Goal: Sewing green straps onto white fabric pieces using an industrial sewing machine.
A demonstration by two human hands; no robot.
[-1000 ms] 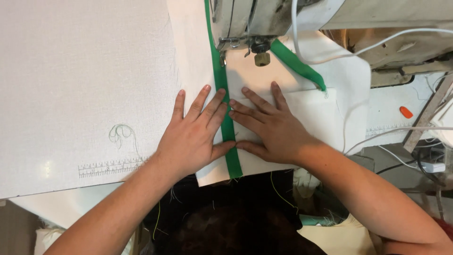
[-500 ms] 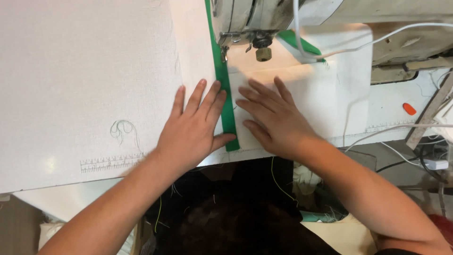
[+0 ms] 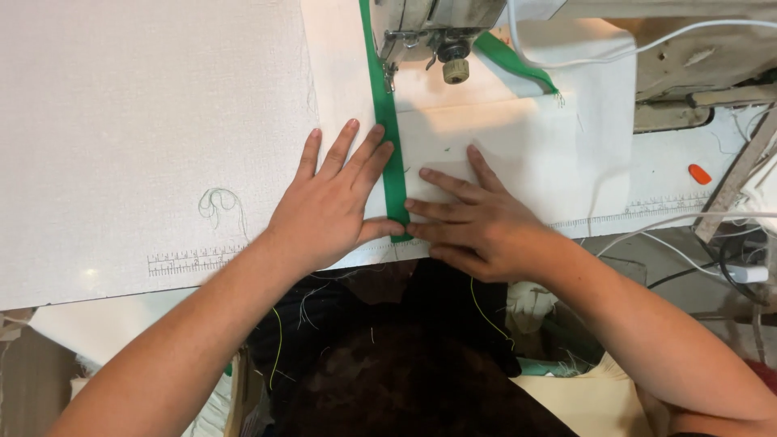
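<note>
The left hand [image 3: 328, 212] is laid flat, palm down, on the white cloth [image 3: 518, 154], its fingers spread and pointed away from the body; nothing is pinched. The right hand [image 3: 477, 225] is laid flat in the same way just to the right of it, fingers spread and angled toward the left hand, the fingertips almost touching the left thumb. Between the two hands a green tape [image 3: 394, 174] is stretched in a straight strip along the cloth's edge: it is touched by the left index finger along its left side, and its near end is held down where the left thumb and the right fingertips meet. Beyond the fingertips the tape is led under the foot of a sewing machine [image 3: 429, 24], whose head is seen just ahead of both hands. A second length of green tape is seen emerging to the right behind the machine, beyond the right hand. The cloth is spread on a white table [image 3: 146, 121], which extends far to the left of the left hand; a printed ruler strip [image 3: 186, 260] is seen along its near edge, beside the left wrist, and a loose curl of thread [image 3: 217, 202] lies just left of that hand. A small orange object [image 3: 699, 173] lies well to the right of the right hand.
</note>
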